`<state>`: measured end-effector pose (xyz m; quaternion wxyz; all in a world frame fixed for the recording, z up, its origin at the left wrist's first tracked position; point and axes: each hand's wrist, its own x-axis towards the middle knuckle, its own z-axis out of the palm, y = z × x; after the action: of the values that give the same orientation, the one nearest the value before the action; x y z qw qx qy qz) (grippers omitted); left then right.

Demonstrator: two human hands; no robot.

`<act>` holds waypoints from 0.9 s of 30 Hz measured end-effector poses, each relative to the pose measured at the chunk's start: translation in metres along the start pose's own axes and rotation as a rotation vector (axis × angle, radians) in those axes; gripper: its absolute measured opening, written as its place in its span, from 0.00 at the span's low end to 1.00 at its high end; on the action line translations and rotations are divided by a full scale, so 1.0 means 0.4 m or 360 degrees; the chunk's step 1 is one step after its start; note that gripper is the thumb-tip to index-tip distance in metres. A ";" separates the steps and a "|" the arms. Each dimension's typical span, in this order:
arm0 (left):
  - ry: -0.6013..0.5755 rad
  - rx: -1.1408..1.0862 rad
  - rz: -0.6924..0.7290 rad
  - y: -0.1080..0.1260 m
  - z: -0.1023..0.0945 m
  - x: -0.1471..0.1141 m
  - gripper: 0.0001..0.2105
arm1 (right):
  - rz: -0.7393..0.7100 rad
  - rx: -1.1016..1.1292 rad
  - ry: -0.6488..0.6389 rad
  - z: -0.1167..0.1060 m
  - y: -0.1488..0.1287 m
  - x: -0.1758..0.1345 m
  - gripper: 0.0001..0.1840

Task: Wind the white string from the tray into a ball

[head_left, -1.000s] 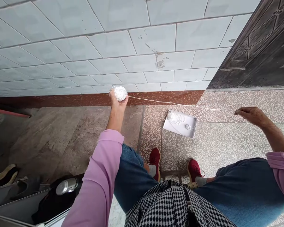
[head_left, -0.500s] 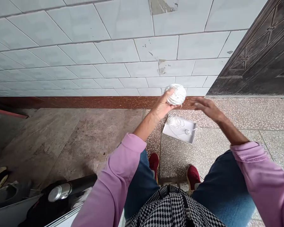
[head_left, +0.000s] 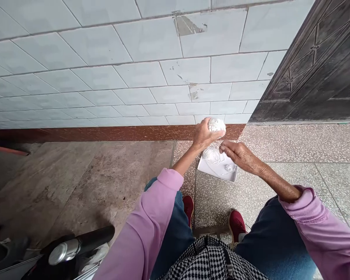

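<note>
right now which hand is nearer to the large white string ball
Left. The left hand holds the large white string ball, gripping it from the left and below. The right hand is apart from it, below and to the right in the picture.

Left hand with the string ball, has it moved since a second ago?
Yes, rightward: the left hand was well left of the white box, and now shows just beyond its far edge.
</note>
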<state>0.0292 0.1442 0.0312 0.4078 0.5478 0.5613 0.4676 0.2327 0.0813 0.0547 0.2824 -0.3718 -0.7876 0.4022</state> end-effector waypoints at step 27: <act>-0.0676 0.0003 0.0008 0.002 -0.007 -0.017 0.30 | 0.0026 0.0111 0.0185 -0.089 0.043 -0.002 0.32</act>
<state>0.0270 0.1372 0.0322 0.5152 0.6358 0.4619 0.3420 0.2656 0.1025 0.0586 0.3373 -0.3908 -0.7523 0.4094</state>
